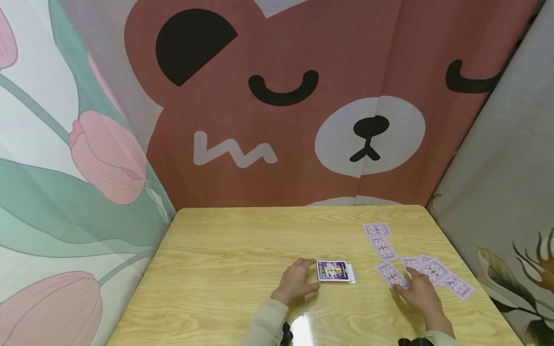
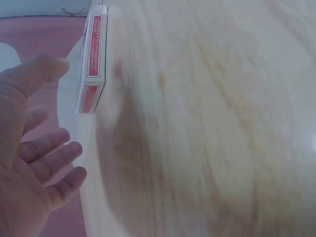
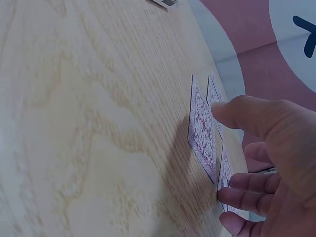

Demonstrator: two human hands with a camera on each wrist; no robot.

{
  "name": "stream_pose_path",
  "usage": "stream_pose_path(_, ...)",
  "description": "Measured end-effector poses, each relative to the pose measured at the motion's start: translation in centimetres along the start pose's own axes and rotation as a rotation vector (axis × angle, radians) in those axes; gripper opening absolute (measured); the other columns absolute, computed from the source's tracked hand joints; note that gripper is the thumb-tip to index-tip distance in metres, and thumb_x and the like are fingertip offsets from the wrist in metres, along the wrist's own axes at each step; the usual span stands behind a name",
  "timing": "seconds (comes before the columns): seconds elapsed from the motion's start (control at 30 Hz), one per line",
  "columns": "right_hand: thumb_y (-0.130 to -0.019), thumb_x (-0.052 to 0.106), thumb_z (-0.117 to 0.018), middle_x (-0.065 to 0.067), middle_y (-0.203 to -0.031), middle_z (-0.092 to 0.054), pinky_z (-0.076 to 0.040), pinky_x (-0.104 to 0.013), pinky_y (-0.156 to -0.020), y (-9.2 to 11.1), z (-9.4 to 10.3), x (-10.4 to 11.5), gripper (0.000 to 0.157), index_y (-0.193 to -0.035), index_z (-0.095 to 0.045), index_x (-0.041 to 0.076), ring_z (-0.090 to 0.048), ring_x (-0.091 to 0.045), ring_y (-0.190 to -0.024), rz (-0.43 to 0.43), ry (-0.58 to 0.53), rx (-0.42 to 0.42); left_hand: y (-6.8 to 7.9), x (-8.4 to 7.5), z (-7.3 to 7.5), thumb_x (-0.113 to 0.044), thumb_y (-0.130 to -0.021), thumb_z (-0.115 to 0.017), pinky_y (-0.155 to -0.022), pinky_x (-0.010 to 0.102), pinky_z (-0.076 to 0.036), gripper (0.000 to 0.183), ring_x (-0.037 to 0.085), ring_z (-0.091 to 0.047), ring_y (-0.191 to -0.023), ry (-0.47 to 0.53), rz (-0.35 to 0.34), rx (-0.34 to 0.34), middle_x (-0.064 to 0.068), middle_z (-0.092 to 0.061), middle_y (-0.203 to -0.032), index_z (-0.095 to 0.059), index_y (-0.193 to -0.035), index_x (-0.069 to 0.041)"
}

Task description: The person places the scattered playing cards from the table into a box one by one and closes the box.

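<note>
A purple playing-card box (image 1: 332, 271) lies flat on the table, with a clear strip sticking out at its right end. My left hand (image 1: 296, 279) is at the box's left end, thumb and fingers spread apart. In the left wrist view a gap shows between the thumb and the box (image 2: 95, 54), whose side bears a red label. My right hand (image 1: 421, 294) hovers at several pink-backed playing cards, thumb beside the nearest card (image 1: 389, 274). In the right wrist view its fingers are loosely bent, with the thumb over a card (image 3: 202, 128); whether it touches cannot be told.
Two more cards, one at the back (image 1: 377, 229) and one below it (image 1: 383, 248), lie near the table's far right. Another card (image 1: 457, 286) is near the right edge. The wooden table (image 1: 216, 259) meets a bear-print curtain (image 1: 285, 178) behind.
</note>
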State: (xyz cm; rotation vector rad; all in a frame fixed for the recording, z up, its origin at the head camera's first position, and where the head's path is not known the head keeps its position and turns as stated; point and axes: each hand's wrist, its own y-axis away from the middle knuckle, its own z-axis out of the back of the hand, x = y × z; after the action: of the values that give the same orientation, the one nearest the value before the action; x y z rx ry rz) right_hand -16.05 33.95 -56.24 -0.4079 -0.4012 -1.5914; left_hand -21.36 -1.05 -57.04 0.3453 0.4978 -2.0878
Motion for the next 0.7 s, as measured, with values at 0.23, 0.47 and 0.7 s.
stream_pose_path(0.23,-0.078,0.037,-0.069,-0.048,-0.114,-0.032,-0.035,-0.066,-0.079,-0.3,0.1,0.0,0.085,-0.127,-0.031,-0.021,-0.037,-0.063,-0.102,-0.046,-0.034,0.017,-0.3,0.0,-0.8,-0.032,-0.071,-0.076,-0.082,0.029,-0.046,0.064,0.018,-0.056,-0.098,0.064,0.015,-0.002,0.004,-0.056,-0.114,-0.054,-0.126,-0.008)
stream_pose_path(0.47,-0.077,0.038,-0.070,-0.047,-0.114,-0.035,-0.035,-0.064,-0.082,-0.5,-0.1,-0.3,0.087,-0.125,-0.033,-0.023,-0.035,-0.060,-0.104,-0.066,-0.033,0.042,-0.9,0.3,-2.1,-0.034,-0.070,-0.076,-0.085,0.026,-0.044,0.067,0.015,-0.054,-0.100,0.076,0.027,-0.019,0.001,-0.054,-0.113,-0.054,-0.127,-0.009)
stream_pose_path(0.7,-0.077,0.034,-0.071,-0.046,-0.113,-0.037,-0.035,-0.064,-0.082,-0.5,-0.4,-0.5,0.083,-0.124,-0.034,-0.023,-0.036,-0.060,-0.104,-0.049,-0.038,0.019,-1.2,0.2,-2.5,-0.033,-0.068,-0.077,-0.085,0.025,-0.043,0.068,0.013,-0.053,-0.098,0.072,0.017,-0.020,0.001,-0.053,-0.111,-0.054,-0.127,-0.008)
